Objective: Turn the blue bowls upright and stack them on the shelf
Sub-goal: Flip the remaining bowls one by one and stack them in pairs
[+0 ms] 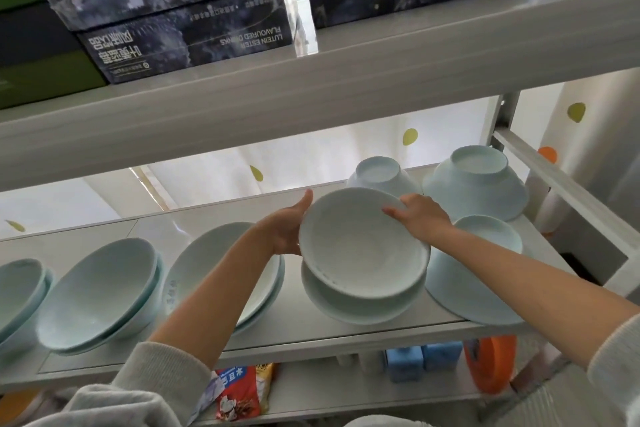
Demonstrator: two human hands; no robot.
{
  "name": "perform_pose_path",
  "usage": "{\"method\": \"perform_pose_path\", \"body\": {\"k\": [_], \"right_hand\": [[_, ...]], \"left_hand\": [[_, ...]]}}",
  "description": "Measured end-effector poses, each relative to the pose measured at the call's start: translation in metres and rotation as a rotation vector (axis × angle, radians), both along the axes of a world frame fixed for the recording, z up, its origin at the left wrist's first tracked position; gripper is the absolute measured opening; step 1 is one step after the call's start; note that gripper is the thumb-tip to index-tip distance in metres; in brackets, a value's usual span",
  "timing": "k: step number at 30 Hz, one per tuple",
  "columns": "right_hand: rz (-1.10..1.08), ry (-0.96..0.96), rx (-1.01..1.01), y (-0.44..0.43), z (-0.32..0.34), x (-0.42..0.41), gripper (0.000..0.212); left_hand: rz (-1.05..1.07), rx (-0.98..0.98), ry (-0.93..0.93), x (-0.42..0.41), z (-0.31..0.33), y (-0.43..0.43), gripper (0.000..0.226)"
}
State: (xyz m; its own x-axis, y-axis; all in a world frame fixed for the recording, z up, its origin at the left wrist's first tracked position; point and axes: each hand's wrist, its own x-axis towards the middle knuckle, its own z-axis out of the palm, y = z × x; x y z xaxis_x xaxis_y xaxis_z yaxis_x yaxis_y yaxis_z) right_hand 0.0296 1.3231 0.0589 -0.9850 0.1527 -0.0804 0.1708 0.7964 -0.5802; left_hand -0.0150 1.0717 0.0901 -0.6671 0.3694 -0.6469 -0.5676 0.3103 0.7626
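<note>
A pale blue bowl (362,246), upright with its hollow facing me, sits tilted on top of another upright bowl (356,305) on the white shelf (311,336). My left hand (285,230) holds its left rim, thumb up along the edge. My right hand (419,217) grips the upper right rim. Three bowls stand upside down at the right: one at the back (381,175), one at the far right (476,182) and one in front (474,282). Upright stacks of bowls stand to the left (100,291) (214,263) (17,291).
Dark printed boxes (187,35) lie on the upper shelf, whose thick edge (311,94) hangs over the bowls. A metal post and rail (554,180) close the right side. Snack packets (239,392), blue blocks (422,357) and an orange roll (491,364) are on the shelf below.
</note>
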Motion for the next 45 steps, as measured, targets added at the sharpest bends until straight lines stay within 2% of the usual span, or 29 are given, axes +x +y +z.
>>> {"method": "perform_pose_path", "body": {"k": [2, 4, 8, 10, 12, 19, 24, 28, 31, 35, 38, 42, 45], "right_hand": [[0.001, -0.021, 0.047, -0.002, -0.003, 0.0, 0.039], [-0.003, -0.023, 0.087, -0.005, -0.004, 0.001, 0.04], [-0.003, -0.029, 0.16, -0.008, -0.005, 0.003, 0.041], [0.019, -0.015, 0.234, -0.01, -0.006, 0.004, 0.041], [0.033, -0.004, 0.302, -0.012, -0.005, 0.006, 0.04], [0.013, 0.004, 0.554, -0.017, -0.003, 0.013, 0.049], [0.033, 0.027, 0.532, -0.011, 0.005, 0.017, 0.054], [-0.041, 0.097, 0.436, 0.017, 0.019, 0.02, 0.055], [-0.111, 0.172, 0.412, 0.044, 0.022, 0.026, 0.057], [-0.129, 0.269, 0.338, 0.071, 0.016, 0.043, 0.052], [-0.107, 0.313, 0.274, 0.087, 0.007, 0.063, 0.045], [-0.044, 0.46, 0.436, 0.109, -0.02, 0.097, 0.028], [0.072, 0.503, 0.538, 0.122, -0.038, 0.119, 0.021]], "left_hand": [[0.002, -0.133, 0.135, 0.005, 0.006, 0.01, 0.06], [-0.015, -0.345, 0.317, 0.008, 0.006, 0.018, 0.048], [-0.173, -0.698, 0.571, 0.008, 0.004, 0.023, 0.024], [-0.263, -0.846, 0.636, 0.009, 0.001, 0.024, 0.025], [-0.306, -0.907, 0.665, 0.01, -0.004, 0.024, 0.031], [-0.385, -0.949, 0.709, 0.009, -0.008, 0.024, 0.035], [-0.383, -0.878, 0.684, 0.012, -0.011, 0.026, 0.038], [-0.345, -0.874, 0.888, 0.022, -0.008, 0.035, 0.05], [-0.357, -0.797, 1.098, 0.032, -0.001, 0.052, 0.056], [-0.521, -0.642, 1.304, 0.045, 0.006, 0.091, 0.059], [-0.723, -0.637, 1.377, 0.059, 0.006, 0.125, 0.064], [-0.955, -0.654, 1.568, 0.079, -0.01, 0.162, 0.066], [-1.024, -0.682, 1.634, 0.099, -0.031, 0.18, 0.072]]}}
